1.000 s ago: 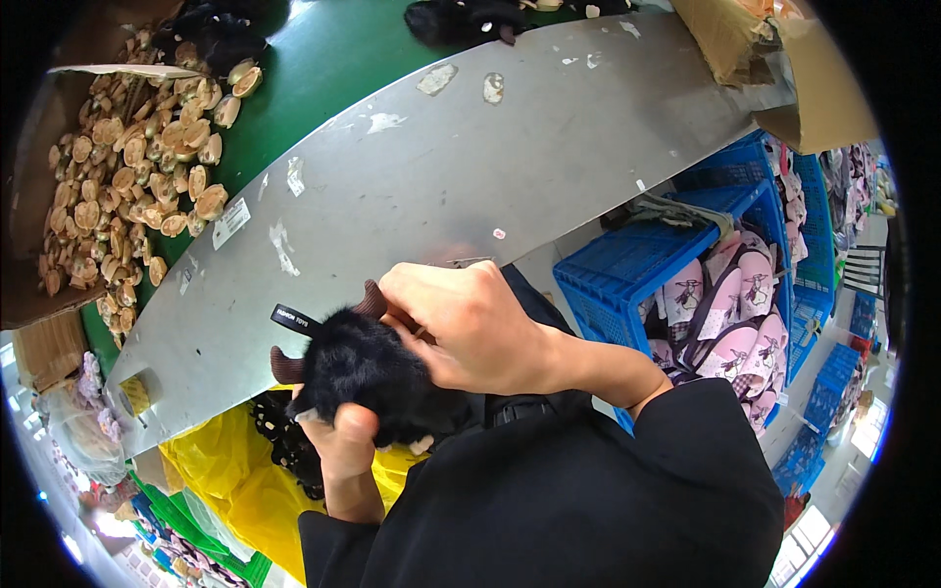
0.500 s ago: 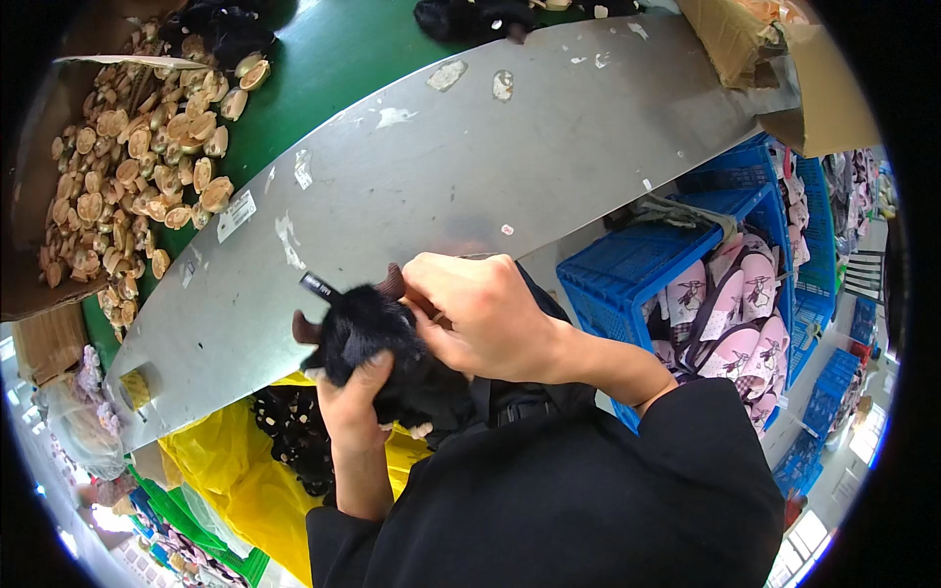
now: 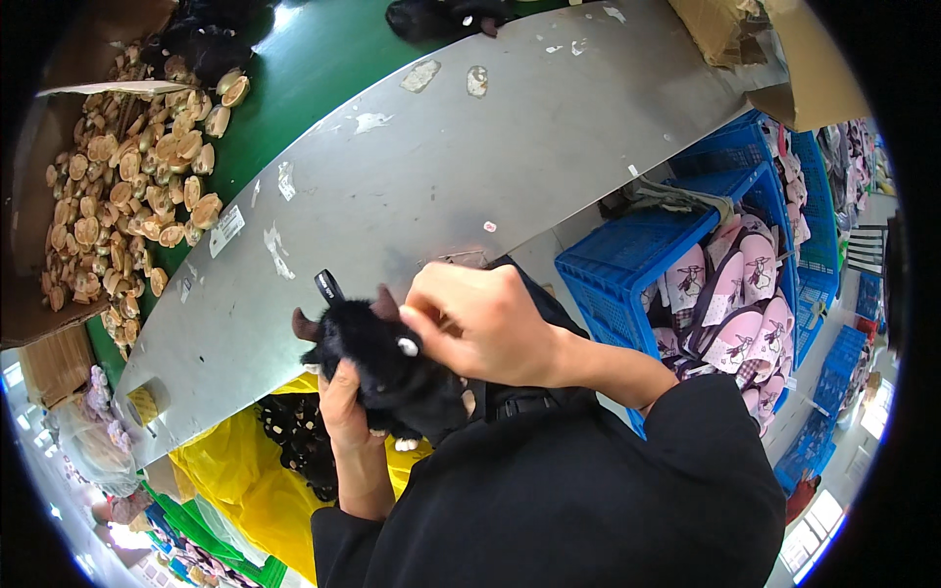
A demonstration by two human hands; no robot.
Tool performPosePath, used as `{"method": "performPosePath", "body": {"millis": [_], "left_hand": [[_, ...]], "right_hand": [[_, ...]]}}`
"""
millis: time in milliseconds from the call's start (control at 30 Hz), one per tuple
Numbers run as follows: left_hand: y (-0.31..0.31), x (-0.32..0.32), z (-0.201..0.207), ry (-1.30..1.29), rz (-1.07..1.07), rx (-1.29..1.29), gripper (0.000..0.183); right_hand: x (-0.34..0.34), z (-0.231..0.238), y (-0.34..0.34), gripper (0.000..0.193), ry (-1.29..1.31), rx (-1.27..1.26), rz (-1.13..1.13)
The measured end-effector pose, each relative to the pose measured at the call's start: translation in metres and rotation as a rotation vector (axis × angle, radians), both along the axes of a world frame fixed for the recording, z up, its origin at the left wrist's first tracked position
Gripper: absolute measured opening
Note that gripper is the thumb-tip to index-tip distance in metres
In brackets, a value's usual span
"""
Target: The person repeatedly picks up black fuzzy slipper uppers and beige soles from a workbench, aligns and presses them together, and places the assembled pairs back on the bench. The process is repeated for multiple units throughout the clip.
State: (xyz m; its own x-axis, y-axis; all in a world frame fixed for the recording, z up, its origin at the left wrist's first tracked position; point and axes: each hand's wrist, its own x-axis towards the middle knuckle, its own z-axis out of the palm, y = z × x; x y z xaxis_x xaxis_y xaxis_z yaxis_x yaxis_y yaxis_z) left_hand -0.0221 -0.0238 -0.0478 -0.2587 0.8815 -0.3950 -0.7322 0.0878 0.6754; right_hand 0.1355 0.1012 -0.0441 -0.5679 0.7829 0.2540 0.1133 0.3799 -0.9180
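Note:
A black plush animal toy (image 3: 363, 338) with brown ears and a black tag loop is held over my lap. My left hand (image 3: 345, 407) is closed round its lower side, thumb pressed into the fur. A small white spot like an eye (image 3: 407, 346) shows on the side of its head. Just right of that, my right hand (image 3: 485, 323) is closed with fingertips pinched near the ear. Whatever those fingertips hold, if anything, is hidden.
A grey metal table edge (image 3: 392, 186) curves ahead of me, with a green surface (image 3: 314, 59) beyond. A cardboard box (image 3: 29, 225) of round tan parts stands left. Yellow sheeting (image 3: 221, 490) hangs below. Blue crates (image 3: 627, 255) with pink slippers (image 3: 730, 314) are on the right.
The toy's head has turned, so the white spot now shows. My right fingers have come off the ear and sit slightly right of it. My left hand keeps its hold.

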Motion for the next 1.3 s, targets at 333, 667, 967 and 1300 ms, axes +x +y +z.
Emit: {"method": "performPosePath", "body": {"millis": [333,667,967,1300], "left_hand": [[0.011,0.007,0.011,0.082,0.241,-0.122,0.041],[0.023,0.023,0.023,0.084,0.218,-0.055,0.037],[0.016,0.023,0.02,0.115,0.215,-0.09,0.036],[0.023,0.03,0.033,0.225,0.246,-0.087,0.035]], "right_hand": [[0.034,0.003,0.014,0.032,0.563,-0.81,-0.05],[0.008,0.029,-0.015,0.026,0.513,-0.822,0.129],[0.004,0.025,-0.012,0.021,0.402,-0.594,0.044],[-0.006,0.012,-0.008,0.022,0.298,-0.075,-0.035]]}}
